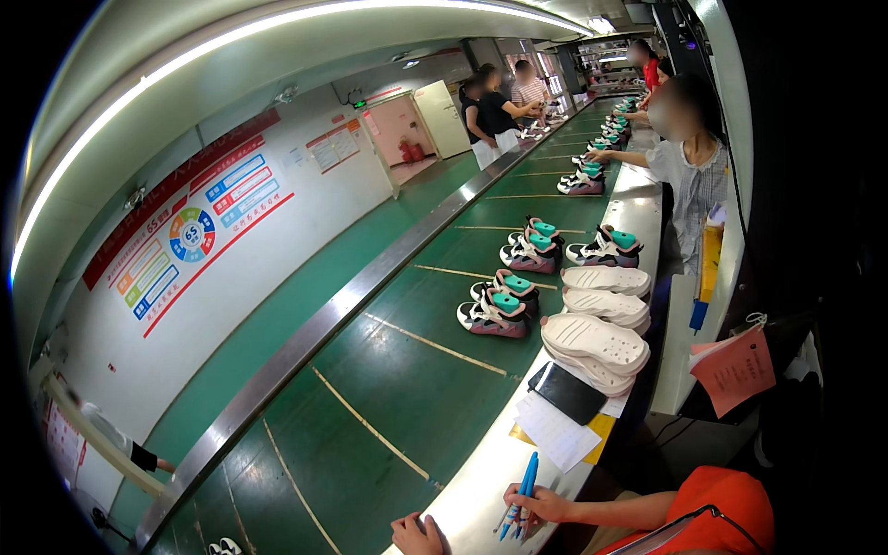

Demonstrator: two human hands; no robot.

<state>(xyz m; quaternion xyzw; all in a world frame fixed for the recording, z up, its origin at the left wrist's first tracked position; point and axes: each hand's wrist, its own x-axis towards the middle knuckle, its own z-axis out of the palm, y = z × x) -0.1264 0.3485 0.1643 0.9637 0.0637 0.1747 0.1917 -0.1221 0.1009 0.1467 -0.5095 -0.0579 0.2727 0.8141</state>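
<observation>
My right hand (538,507) is closed around a small bunch of blue pens (529,474) above the metal ledge beside the conveyor. The pens stand nearly upright, their lower ends showing under the fingers. My left hand (416,535) lies on the ledge at the lower edge of the picture with nothing visible in it, fingers loosely apart and partly cut off. Just beyond the right hand lie white paper sheets (560,435) on a yellow sheet (603,439). A dark phone-like slab (566,393) rests on the papers, against a stack of white shoe soles (594,342).
The green conveyor belt (370,398) carries pairs of sneakers (495,310) with teal inserts. A co-worker (689,176) reaches over the belt on the right; several people stand farther along. A pink booklet (735,370) hangs at the right. A metal rail (324,319) edges the belt.
</observation>
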